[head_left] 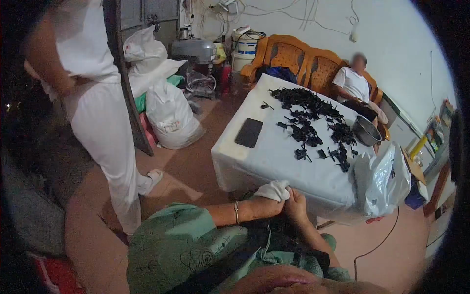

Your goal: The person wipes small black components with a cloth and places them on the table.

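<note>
Close to the table's near edge, my left hand (268,208), with a bangle at the wrist, meets my right hand (295,204). A crumpled piece of white cloth (274,190) is bunched at the fingers of both hands; whether it is a glove I cannot tell. The right fingers are closed at the cloth's right end. The left fingers are mostly hidden by the cloth. Beyond the hands, many small black parts with thin stems (303,132) lie scattered on the white-covered table (230,161). A dark flat rectangular thing (249,133) rests at the table's left side.
A metal bowl (366,131) and a white plastic bag (382,176) are on the table's right side. One person (98,98) stands at left; another (353,83) sits on the wooden bench (284,51). Full white sacks (169,115) stand on the floor by a door.
</note>
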Tool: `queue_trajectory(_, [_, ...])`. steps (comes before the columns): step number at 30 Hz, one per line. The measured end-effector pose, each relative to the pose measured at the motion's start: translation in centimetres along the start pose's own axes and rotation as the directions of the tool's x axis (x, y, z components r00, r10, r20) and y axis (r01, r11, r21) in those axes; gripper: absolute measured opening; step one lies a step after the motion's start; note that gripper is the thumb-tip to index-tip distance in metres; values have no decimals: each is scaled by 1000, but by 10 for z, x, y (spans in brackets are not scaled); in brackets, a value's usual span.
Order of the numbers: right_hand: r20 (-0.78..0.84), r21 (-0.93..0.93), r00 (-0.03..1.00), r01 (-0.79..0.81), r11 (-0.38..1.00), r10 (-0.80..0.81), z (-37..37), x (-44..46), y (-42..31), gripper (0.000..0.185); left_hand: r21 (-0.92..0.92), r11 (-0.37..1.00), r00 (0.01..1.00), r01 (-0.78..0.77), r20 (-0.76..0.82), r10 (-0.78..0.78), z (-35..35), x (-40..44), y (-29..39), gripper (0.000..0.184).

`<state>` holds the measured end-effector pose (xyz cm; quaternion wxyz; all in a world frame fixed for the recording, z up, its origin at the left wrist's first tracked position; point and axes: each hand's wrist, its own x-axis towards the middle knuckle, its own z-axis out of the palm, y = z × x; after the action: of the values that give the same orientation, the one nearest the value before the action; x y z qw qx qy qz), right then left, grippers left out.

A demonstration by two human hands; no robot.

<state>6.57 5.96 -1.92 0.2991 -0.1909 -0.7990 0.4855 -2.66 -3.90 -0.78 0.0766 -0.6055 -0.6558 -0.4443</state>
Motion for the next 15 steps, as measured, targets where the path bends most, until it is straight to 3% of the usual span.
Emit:
queue_trajectory(2, [-30, -55, 1000, -3, 998, 1, 2, 0, -6, 30, -21, 1000, 997, -2, -71, 1, -3, 1, -6, 27])
queue_trajectory(4, [59, 169, 998, -33, 985, 24, -7, 1, -27, 29, -182, 973, 985, 139, 131, -116, -13, 13, -19, 29])
queue_trajectory(5, [20, -16, 997, -77, 997, 77, -17, -1, -21, 28, -287, 946, 982, 150, -63, -175, -20, 29, -27, 34])
queue_trajectory(6, [22, -17, 997, -78, 997, 78, -22, -2, -23, 28, -271, 836, 877, 477, 208, -433, -47, 59, -34, 38])
queue_trajectory(8, [84, -27, 996, -2, 1000, 4, -29, -7, -32, 29, -140, 662, 677, 736, 120, -726, -104, 122, -45, 46])
queue_trajectory(9, [86, -26, 996, 1, 1000, 1, -29, -9, -31, 29, -266, 765, 790, 587, -19, -612, -97, 154, -117, 45])
queue_trajectory(10, [94, -67, 996, -6, 998, 13, -29, -11, -28, 26, -181, 734, 742, 655, -27, -669, -145, 181, -87, 36])
queue_trajectory(11, [97, -109, 995, -13, 994, 23, -30, -13, -24, 23, -435, 712, 745, 551, -130, -655, -150, 209, -121, 27])
queue_trajectory(12, [89, -111, 996, -5, 994, 15, -30, -13, -19, 23, -408, 738, 739, 537, -194, -645, -154, 242, -161, 19])
queue_trajectory(13, [99, -26, 994, -46, 999, 48, -29, -14, -13, 22, -481, 722, 734, 498, -209, -646, -171, 249, -145, 20])
queue_trajectory(14, [115, 61, 990, -89, 994, 81, -28, -15, -9, 20, -460, 766, 770, 450, -235, -593, -170, 275, -190, 23])
queue_trajectory(15, [112, 64, 990, -88, 994, 81, -27, -16, -15, 20, -417, 782, 755, 463, -277, -595, -175, 278, -178, 26])
